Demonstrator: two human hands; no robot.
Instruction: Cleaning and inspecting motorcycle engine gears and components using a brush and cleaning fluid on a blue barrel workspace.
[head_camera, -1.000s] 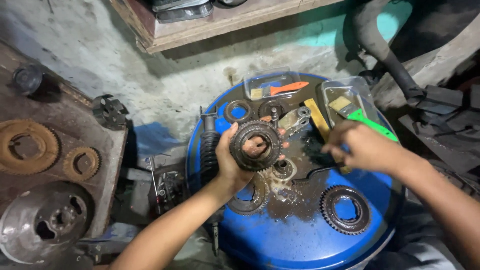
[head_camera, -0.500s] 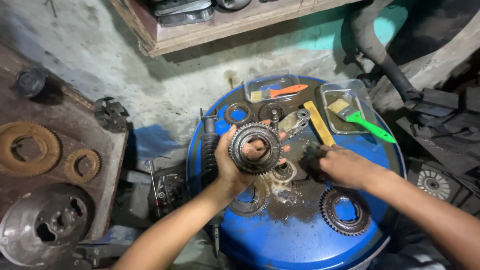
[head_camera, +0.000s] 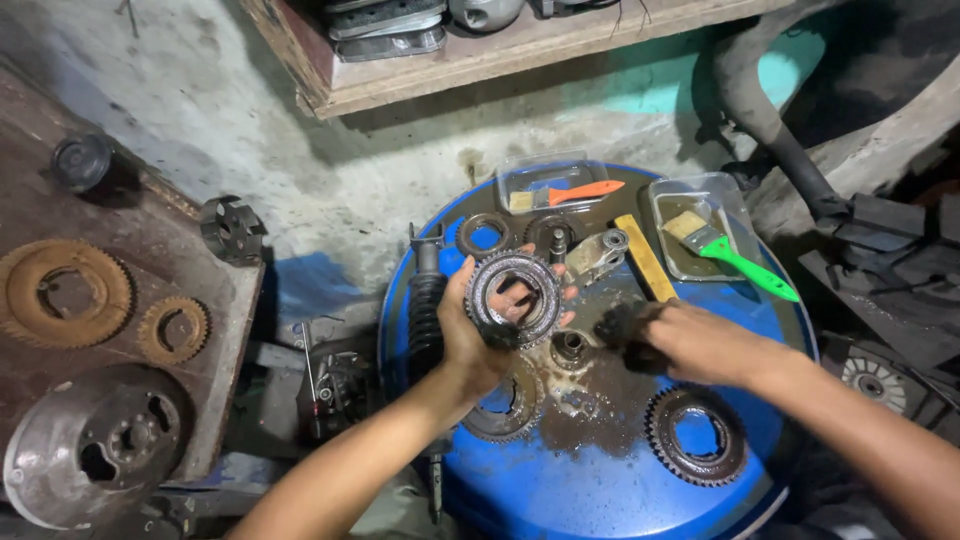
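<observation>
My left hand (head_camera: 470, 335) holds a greasy ring gear (head_camera: 514, 297) upright above the blue drum top (head_camera: 560, 490), fingers showing through its centre. My right hand (head_camera: 685, 340) is closed on a small dark greasy part (head_camera: 615, 328), just right of the gear and low over the drum. A small round hub (head_camera: 571, 347) sits on the oily patch between the hands. Another toothed ring (head_camera: 696, 448) lies flat on the drum under my right forearm, and a further gear (head_camera: 507, 410) lies beneath my left wrist.
Two clear trays at the drum's far edge hold an orange-handled brush (head_camera: 573, 192) and a green-handled brush (head_camera: 735, 255). A shock absorber (head_camera: 424, 300) lies along the drum's left rim. Rusty gears (head_camera: 66, 295) and a brake drum (head_camera: 95, 445) rest on the left slab. A wooden shelf (head_camera: 500, 50) hangs above.
My right hand has come left from the green-brush tray toward the drum's middle, carrying a dark part close to the gear. The left hand with the gear has stayed nearly still.
</observation>
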